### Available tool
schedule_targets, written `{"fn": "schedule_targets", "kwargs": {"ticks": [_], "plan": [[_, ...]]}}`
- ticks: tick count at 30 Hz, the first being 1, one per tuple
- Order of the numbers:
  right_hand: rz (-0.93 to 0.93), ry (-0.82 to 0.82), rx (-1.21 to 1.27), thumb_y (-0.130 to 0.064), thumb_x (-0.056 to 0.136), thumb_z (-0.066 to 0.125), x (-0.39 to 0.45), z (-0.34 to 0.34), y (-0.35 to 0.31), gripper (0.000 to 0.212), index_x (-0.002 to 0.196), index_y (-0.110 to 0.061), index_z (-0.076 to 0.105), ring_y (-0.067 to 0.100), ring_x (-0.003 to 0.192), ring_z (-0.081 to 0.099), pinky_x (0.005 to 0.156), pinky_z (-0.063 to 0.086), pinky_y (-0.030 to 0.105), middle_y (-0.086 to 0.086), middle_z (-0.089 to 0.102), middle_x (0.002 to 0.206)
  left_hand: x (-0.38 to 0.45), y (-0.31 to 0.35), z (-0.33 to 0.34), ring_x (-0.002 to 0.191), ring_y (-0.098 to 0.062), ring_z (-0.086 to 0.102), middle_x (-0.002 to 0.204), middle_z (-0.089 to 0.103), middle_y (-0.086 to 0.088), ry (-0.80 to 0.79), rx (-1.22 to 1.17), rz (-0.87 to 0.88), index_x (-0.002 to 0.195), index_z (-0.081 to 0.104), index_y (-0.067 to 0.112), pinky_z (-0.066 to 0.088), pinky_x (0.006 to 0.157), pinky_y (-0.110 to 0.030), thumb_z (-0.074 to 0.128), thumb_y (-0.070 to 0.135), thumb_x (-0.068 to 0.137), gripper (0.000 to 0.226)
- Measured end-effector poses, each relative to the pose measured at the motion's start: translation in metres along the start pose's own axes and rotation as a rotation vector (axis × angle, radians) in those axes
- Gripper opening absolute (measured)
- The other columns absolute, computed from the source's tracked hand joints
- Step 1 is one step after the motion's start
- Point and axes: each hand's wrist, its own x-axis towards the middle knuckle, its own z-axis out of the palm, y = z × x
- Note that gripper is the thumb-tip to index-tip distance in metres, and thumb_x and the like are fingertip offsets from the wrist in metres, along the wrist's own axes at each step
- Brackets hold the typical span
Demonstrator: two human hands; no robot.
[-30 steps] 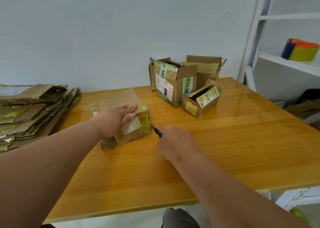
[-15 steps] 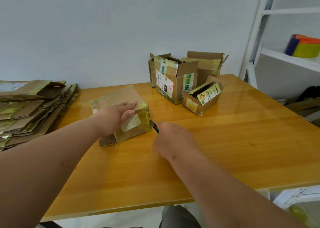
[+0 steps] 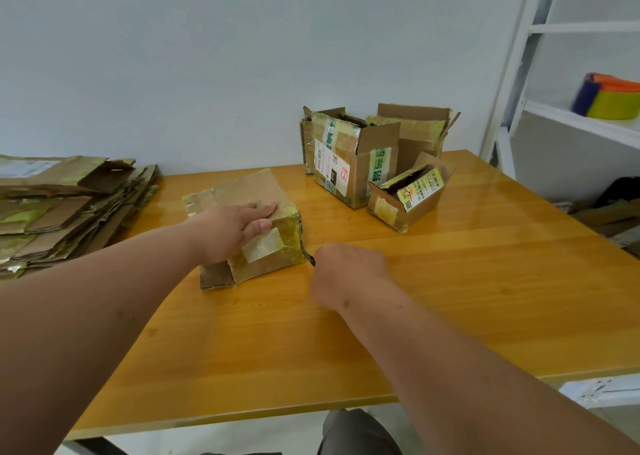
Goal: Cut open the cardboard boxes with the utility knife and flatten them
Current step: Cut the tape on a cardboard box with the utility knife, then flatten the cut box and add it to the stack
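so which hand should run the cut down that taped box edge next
Right. The right hand already grips the utility knife with its tip at the taped box corner, while the left hand lies flat on top, steadying it.

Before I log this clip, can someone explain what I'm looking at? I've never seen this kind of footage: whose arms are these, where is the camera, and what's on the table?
No machine here: a person works with bare hands, and the single camera sits on their head, looking forward and down. The left hand presses flat on a taped cardboard box lying on the wooden table. The right hand grips a utility knife, of which only a dark tip shows, at the box's right end. Behind stand three more boxes: a tall labelled box, another box at the back, and a small tipped box. A stack of flattened cardboard lies at the left. White shelving stands to the right.
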Motion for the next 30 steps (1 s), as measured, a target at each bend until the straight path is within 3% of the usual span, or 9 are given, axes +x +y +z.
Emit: {"fn": "schedule_targets", "kwargs": {"ticks": [7, 11, 14, 16, 18, 21, 24, 27, 30], "plan": [[-0.024, -0.026, -0.077, -0.014, 0.094, 0.044, -0.003, 0.003, 0.001, 0.020, 0.077, -0.024, 0.046, 0.018, 0.071, 0.048, 0.080, 0.037, 0.039, -0.002, 0.053, 0.081, -0.019, -0.025, -0.010, 0.145, -0.019, 0.025, 0.159, 0.021, 0.010, -0.016, -0.065, -0.025, 0.150, 0.020, 0.042, 0.018, 0.118, -0.038, 0.024, 0.052, 0.099, 0.053], [0.005, 0.058, 0.019, -0.017, 0.094, 0.042, -0.007, 0.007, 0.012, 0.023, 0.107, -0.027, 0.058, 0.017, 0.079, 0.055, 0.078, 0.043, 0.038, -0.005, 0.055, 0.085, -0.031, -0.021, -0.010, 0.146, -0.018, 0.022, 0.160, 0.019, 0.011, -0.035, -0.120, -0.019, 0.151, 0.023, 0.040, 0.014, 0.117, -0.036, 0.030, 0.046, 0.102, 0.050], [0.064, 0.068, 0.040, -0.024, 0.100, 0.034, -0.008, 0.009, 0.022, 0.047, 0.144, -0.035, 0.041, 0.024, 0.106, 0.058, 0.101, 0.035, 0.047, 0.001, 0.058, 0.115, -0.037, -0.009, -0.018, 0.134, -0.022, 0.040, 0.149, 0.043, 0.003, 0.003, -0.179, -0.090, 0.145, 0.041, 0.032, 0.030, 0.109, -0.036, 0.037, 0.050, 0.100, 0.049], [0.089, 0.049, -0.001, -0.025, 0.102, 0.030, -0.008, 0.011, 0.025, 0.052, 0.152, -0.038, 0.028, 0.027, 0.117, 0.053, 0.105, 0.030, 0.048, 0.007, 0.049, 0.131, -0.037, 0.002, -0.020, 0.109, -0.023, 0.055, 0.124, 0.058, -0.002, 0.055, -0.139, -0.163, 0.126, 0.051, 0.026, 0.045, 0.093, -0.038, 0.032, 0.072, 0.087, 0.063], [0.094, 0.038, -0.081, -0.024, 0.102, 0.030, -0.010, 0.015, 0.027, 0.055, 0.154, -0.040, 0.023, 0.028, 0.122, 0.047, 0.106, 0.029, 0.046, 0.008, 0.043, 0.134, -0.035, 0.012, -0.018, 0.094, -0.022, 0.057, 0.108, 0.059, -0.001, 0.135, -0.023, -0.234, 0.115, 0.050, 0.021, 0.052, 0.081, -0.039, 0.025, 0.085, 0.071, 0.081], [0.086, 0.035, -0.157, -0.024, 0.102, 0.032, -0.012, 0.020, 0.026, 0.055, 0.154, -0.039, 0.024, 0.029, 0.125, 0.041, 0.106, 0.029, 0.045, 0.008, 0.041, 0.134, -0.025, 0.015, -0.012, 0.107, -0.025, 0.057, 0.126, 0.058, -0.003, 0.186, 0.018, -0.278, 0.134, 0.043, 0.020, 0.053, 0.087, -0.044, 0.034, 0.087, 0.074, 0.091], [0.082, 0.065, -0.160, -0.027, 0.101, 0.038, -0.011, 0.020, 0.026, 0.052, 0.152, -0.037, 0.031, 0.029, 0.128, 0.039, 0.110, 0.027, 0.048, 0.006, 0.043, 0.135, -0.025, 0.012, -0.019, 0.122, -0.026, 0.051, 0.142, 0.050, -0.002, 0.099, -0.054, -0.221, 0.146, 0.037, 0.025, 0.047, 0.098, -0.043, 0.047, 0.069, 0.084, 0.077], [0.053, 0.194, -0.086, -0.033, 0.098, 0.043, -0.010, 0.019, 0.024, 0.043, 0.141, -0.034, 0.047, 0.024, 0.126, 0.043, 0.112, 0.026, 0.047, 0.001, 0.049, 0.131, -0.036, 0.008, -0.033, 0.119, -0.020, 0.050, 0.137, 0.053, 0.002, -0.013, -0.055, -0.128, 0.141, 0.048, 0.030, 0.042, 0.096, -0.033, 0.054, 0.040, 0.088, 0.054], [0.007, 0.348, 0.043, -0.032, 0.099, 0.044, -0.009, 0.018, 0.018, 0.036, 0.132, -0.032, 0.057, 0.019, 0.120, 0.046, 0.109, 0.027, 0.043, -0.003, 0.053, 0.125, -0.048, -0.012, -0.043, 0.116, -0.020, 0.052, 0.132, 0.056, 0.002, -0.018, -0.012, -0.124, 0.131, 0.057, 0.034, 0.044, 0.097, -0.034, 0.052, 0.011, 0.086, 0.050]]}}
